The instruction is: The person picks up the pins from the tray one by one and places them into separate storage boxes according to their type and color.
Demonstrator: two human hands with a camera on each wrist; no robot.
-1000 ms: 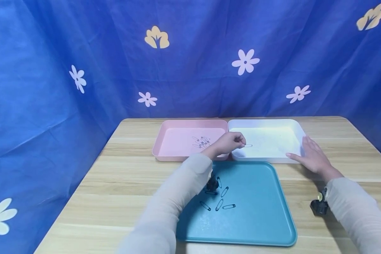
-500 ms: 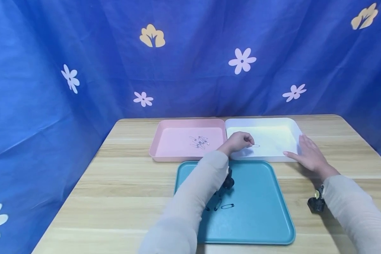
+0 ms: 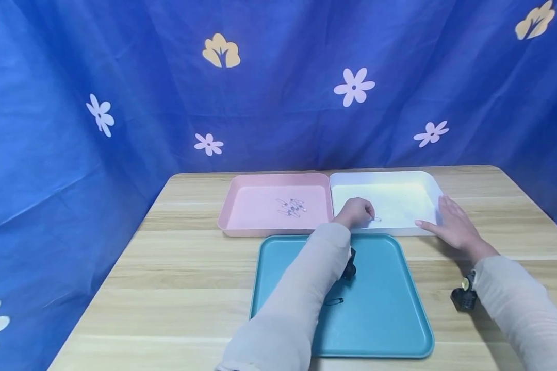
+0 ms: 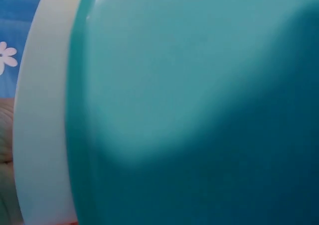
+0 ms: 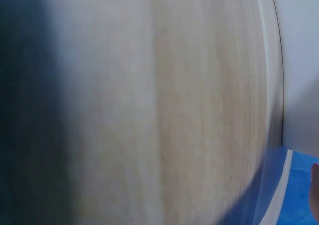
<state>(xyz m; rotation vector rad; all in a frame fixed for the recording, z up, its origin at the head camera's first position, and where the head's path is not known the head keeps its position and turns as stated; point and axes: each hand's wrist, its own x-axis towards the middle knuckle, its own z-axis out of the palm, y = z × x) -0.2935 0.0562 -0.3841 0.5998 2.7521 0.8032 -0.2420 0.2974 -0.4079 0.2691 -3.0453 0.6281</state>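
My left hand [image 3: 355, 212] reaches over the near wall of the white tray [image 3: 427, 188] and pinches a safety pin [image 3: 376, 219] low over its floor. The pin sticks out to the right of the fingertips. My right hand [image 3: 456, 226] lies with straight fingers along the white tray's right side, thumb at the near rim. Several safety pins [image 3: 292, 207] lie in a loose pile in the pink tray [image 3: 228, 211]. Another safety pin [image 3: 334, 301] shows on the teal tray [image 3: 380, 319], next to my left sleeve, which covers part of that tray.
The pink and white trays stand side by side at the back of the wooden table [image 3: 167, 288]. The teal tray lies directly in front of them. A blue curtain [image 3: 278, 103] with flowers hangs behind the table.
My left hand has moved to the right and lower into the white tray, still pinching the safety pin. Its sleeve now covers more pins on the teal tray. My right hand stays put.
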